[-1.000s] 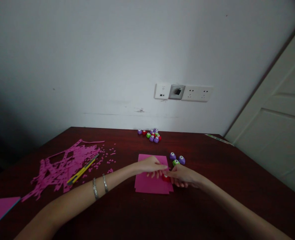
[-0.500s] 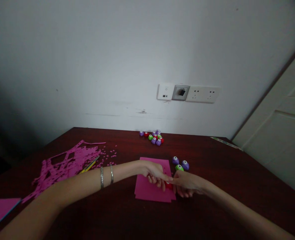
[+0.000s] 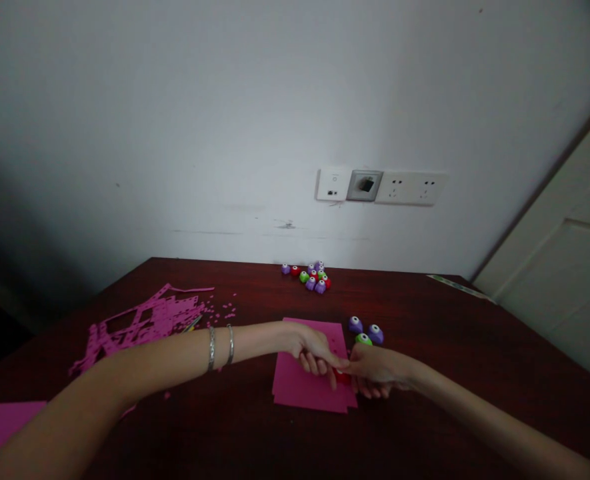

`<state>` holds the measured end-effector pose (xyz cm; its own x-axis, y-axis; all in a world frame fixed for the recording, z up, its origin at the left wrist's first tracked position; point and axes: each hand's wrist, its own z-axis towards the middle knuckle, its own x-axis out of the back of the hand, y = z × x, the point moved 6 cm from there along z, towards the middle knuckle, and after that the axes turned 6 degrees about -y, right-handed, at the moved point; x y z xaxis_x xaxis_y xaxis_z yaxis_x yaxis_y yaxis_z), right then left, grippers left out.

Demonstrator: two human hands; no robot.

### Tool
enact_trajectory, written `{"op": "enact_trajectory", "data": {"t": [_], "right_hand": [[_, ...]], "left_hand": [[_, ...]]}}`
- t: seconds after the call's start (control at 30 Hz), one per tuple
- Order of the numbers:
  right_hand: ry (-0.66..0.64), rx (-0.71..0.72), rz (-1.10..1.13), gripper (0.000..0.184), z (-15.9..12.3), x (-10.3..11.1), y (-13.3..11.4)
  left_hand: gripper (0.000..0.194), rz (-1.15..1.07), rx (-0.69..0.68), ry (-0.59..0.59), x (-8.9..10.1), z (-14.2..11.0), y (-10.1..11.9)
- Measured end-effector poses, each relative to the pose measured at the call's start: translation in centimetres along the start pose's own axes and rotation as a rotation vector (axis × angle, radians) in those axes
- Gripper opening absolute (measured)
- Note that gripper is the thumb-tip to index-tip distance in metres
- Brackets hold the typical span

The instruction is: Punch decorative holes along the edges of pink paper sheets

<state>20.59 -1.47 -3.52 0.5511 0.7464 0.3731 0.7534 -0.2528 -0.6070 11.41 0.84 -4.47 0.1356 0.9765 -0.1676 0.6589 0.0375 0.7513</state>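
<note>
A small red craft paper punch (image 3: pixel 342 377) sits at the right edge of a stack of pink paper (image 3: pixel 302 387). My left hand (image 3: pixel 317 350) lies over the paper with fingers curled, its thumb reaching onto the punch. From the right, my right hand (image 3: pixel 375 370) grips the same punch, fingers bent around its side. The two thumbs meet on top, hiding most of the punch. Just beyond my right hand stand a green punch (image 3: pixel 363 339) and two purple punches (image 3: pixel 375 334), each with a white top. A few small holes show in the paper near my left hand.
More purple, red and green punches (image 3: pixel 311 283) cluster near the wall. Left lie pink cut-out strips (image 3: pixel 159 317), scattered pink bits (image 3: pixel 229 307) and a partly hidden yellow cutter or pen (image 3: pixel 193 324). A pink sheet (image 3: pixel 5 427) is at the front left, a ruler-like strip (image 3: pixel 459 287) back right.
The view has shifted slightly, so everything sits a little lower and further right. Both hands stay together on the red punch at the paper's edge.
</note>
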Motion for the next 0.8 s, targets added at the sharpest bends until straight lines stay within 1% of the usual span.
{"op": "enact_trajectory", "data": {"t": [0.17,0.37,0.57,0.7,0.8], "right_hand": [[-0.032,-0.046,0.011,0.05,-0.11,0.2,-0.23],[-0.064,-0.099,-0.001,0.047,-0.15,0.18,-0.64],[-0.036,-0.013,-0.023,0.049,0.16,0.07,-0.78],[-0.019,-0.007,-0.056,0.052,0.41,0.08,-0.5],[-0.027,-0.002,-0.058,0.051,0.4,0.14,-0.66]], "left_hand": [[0.047,0.027,0.01,-0.019,-0.1,0.07,0.07],[0.044,-0.001,0.034,-0.039,0.04,0.25,-0.05],[0.046,-0.008,0.03,-0.055,-0.03,0.21,-0.16],[0.049,-0.025,0.019,-0.049,0.1,0.32,-0.33],[0.046,-0.017,0.021,-0.043,0.3,0.6,-0.63]]}}
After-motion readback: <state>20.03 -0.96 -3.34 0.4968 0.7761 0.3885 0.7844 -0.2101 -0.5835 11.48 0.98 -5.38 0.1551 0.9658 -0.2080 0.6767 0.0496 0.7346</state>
